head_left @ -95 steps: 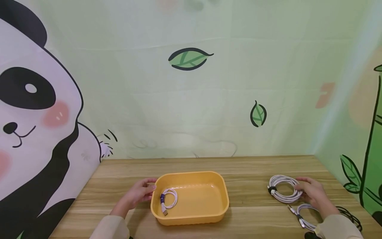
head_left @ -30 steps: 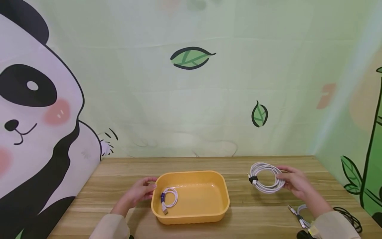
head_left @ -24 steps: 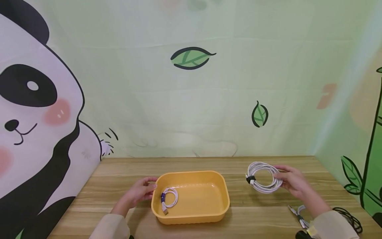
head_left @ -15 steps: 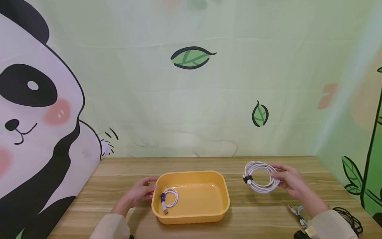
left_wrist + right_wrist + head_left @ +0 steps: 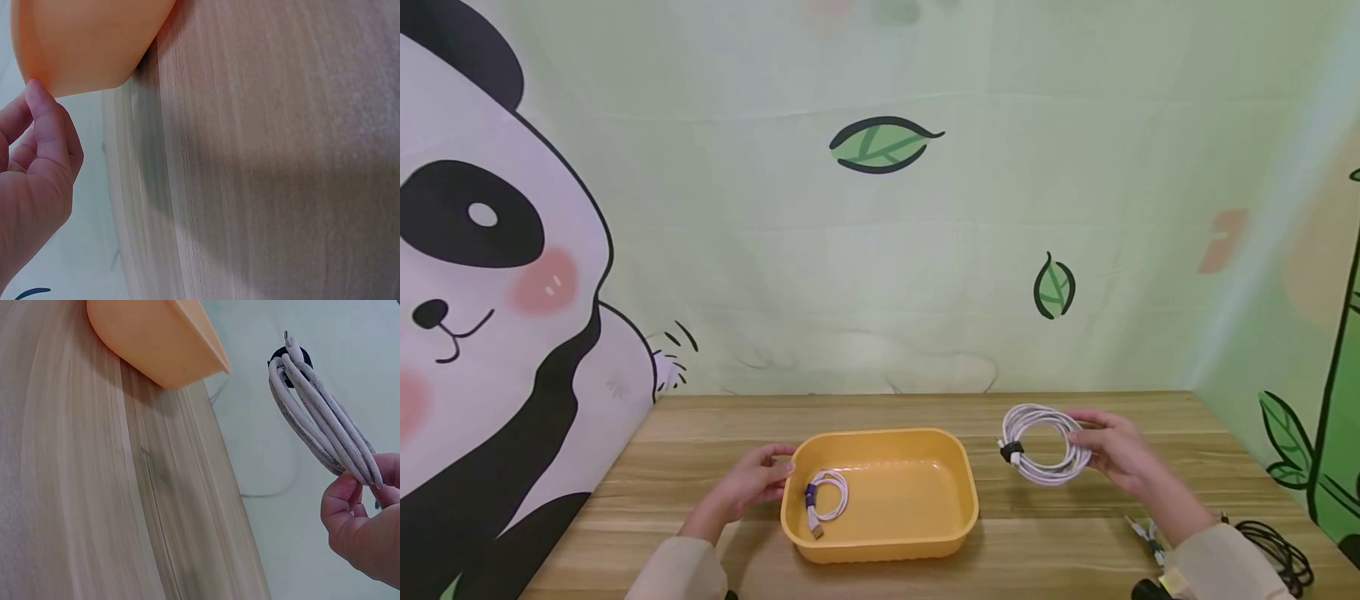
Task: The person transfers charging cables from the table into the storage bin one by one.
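Observation:
In the head view, a coiled white USB cable with a black strap hangs above the table, right of the yellow bin. My right hand pinches the coil's right side between thumb and fingers. The right wrist view shows the cable edge-on, its small metal plug pointing up. My left hand holds the bin's left rim, and the left wrist view shows the thumb against the bin's edge. A smaller white USB cable with a purple strap lies inside the bin at its left.
On the table's right side lie a black coiled cable and another cable's metal plugs, the rest of that one hidden by my right sleeve. Behind the wooden table stands a green printed backdrop.
My right hand has picked the coiled white cable up off the table and carried it left towards the bin. My left hand has stayed at the bin's rim.

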Available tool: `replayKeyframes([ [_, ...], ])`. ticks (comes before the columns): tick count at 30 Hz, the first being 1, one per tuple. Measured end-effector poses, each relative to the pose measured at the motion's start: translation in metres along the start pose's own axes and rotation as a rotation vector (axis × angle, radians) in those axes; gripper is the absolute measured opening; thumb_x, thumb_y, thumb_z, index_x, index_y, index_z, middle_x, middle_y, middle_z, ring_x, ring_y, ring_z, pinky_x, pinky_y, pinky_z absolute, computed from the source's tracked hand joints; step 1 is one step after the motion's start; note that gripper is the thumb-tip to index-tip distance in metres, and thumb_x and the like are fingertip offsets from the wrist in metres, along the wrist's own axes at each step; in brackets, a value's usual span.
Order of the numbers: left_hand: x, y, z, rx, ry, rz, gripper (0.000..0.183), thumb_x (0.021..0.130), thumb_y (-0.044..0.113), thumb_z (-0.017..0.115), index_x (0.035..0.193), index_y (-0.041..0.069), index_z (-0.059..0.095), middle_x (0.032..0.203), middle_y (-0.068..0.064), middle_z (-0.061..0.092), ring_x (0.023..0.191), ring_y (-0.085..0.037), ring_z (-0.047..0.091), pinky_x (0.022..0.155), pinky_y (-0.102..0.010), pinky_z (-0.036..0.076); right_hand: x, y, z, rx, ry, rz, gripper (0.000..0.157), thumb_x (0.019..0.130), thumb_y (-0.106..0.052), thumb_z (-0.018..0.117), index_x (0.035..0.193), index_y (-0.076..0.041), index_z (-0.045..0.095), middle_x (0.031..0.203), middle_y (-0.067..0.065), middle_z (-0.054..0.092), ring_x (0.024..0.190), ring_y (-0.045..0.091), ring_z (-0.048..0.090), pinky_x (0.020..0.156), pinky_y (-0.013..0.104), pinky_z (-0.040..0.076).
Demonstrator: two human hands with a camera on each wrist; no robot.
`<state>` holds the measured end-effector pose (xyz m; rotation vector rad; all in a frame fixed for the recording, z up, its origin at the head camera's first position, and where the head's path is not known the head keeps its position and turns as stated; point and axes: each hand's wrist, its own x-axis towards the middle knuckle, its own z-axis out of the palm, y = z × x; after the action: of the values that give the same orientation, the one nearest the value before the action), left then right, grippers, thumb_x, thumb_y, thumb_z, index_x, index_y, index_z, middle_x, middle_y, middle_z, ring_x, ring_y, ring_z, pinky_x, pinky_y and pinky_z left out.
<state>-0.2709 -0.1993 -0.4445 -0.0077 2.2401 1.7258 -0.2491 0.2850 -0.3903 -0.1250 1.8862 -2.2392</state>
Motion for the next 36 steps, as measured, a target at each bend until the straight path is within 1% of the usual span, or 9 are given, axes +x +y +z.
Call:
replayKeyframes([
  [9, 0.001, -0.001, -0.001, -0.01, -0.007, 0.008, 0.042, 0.089, 0.016, 0.051, 0.126, 0.0, 0.041, 0.088, -0.007, 0.049, 0.072, -0.013, 0.051, 0.062, -0.023, 0.049, 0.003, -0.001, 0.011, -0.003, -0.021, 0.0, 0.032, 0.081, 0.007, 0.053, 0.087, -0.023, 0.063, 0.082, -0.005, 0.06, 0.066, 0.008, 0.057, 0.059, 0.022, 0.049],
  [15, 0.001, 0.0, -0.001, -0.009, -0.015, 0.012, 0.042, 0.089, 0.015, 0.05, 0.127, -0.001, 0.04, 0.088, -0.007, 0.049, 0.073, -0.012, 0.051, 0.062, -0.023, 0.048, 0.005, -0.002, 0.019, -0.008, -0.057, 0.004, 0.032, 0.08, 0.007, 0.052, 0.088, -0.022, 0.063, 0.082, -0.004, 0.06, 0.066, 0.008, 0.057, 0.06, 0.022, 0.05],
  [18, 0.001, 0.0, -0.001, -0.011, -0.007, 0.006, 0.041, 0.089, 0.015, 0.05, 0.126, -0.001, 0.041, 0.089, -0.007, 0.05, 0.073, -0.012, 0.051, 0.062, -0.023, 0.048, 0.006, -0.002, 0.023, -0.011, -0.073, 0.006, 0.032, 0.081, 0.007, 0.051, 0.088, -0.022, 0.063, 0.082, -0.004, 0.059, 0.066, 0.008, 0.057, 0.06, 0.022, 0.049],
  [22, 0.001, 0.0, 0.0, -0.019, -0.001, 0.002, 0.04, 0.089, 0.014, 0.05, 0.125, -0.001, 0.041, 0.089, -0.007, 0.05, 0.072, -0.012, 0.051, 0.061, -0.022, 0.048, 0.008, -0.002, 0.029, -0.027, -0.073, 0.017, 0.033, 0.081, 0.007, 0.051, 0.087, -0.022, 0.063, 0.081, -0.004, 0.059, 0.066, 0.007, 0.056, 0.061, 0.023, 0.049],
  [32, 0.001, 0.001, -0.001, -0.035, -0.02, 0.003, 0.041, 0.09, 0.013, 0.05, 0.126, -0.002, 0.039, 0.089, -0.006, 0.05, 0.072, -0.011, 0.051, 0.061, -0.021, 0.048, 0.011, 0.0, 0.044, -0.043, -0.056, 0.051, 0.029, 0.079, 0.007, 0.053, 0.087, -0.02, 0.062, 0.08, -0.004, 0.059, 0.065, 0.008, 0.056, 0.059, 0.022, 0.049],
  [36, 0.001, 0.0, -0.001, -0.034, -0.024, 0.005, 0.041, 0.09, 0.013, 0.05, 0.127, -0.002, 0.039, 0.089, -0.006, 0.05, 0.072, -0.011, 0.051, 0.061, -0.021, 0.048, 0.011, 0.001, 0.05, -0.05, -0.055, 0.053, 0.027, 0.079, 0.006, 0.054, 0.091, -0.016, 0.061, 0.082, -0.003, 0.058, 0.065, 0.008, 0.056, 0.059, 0.022, 0.049],
])
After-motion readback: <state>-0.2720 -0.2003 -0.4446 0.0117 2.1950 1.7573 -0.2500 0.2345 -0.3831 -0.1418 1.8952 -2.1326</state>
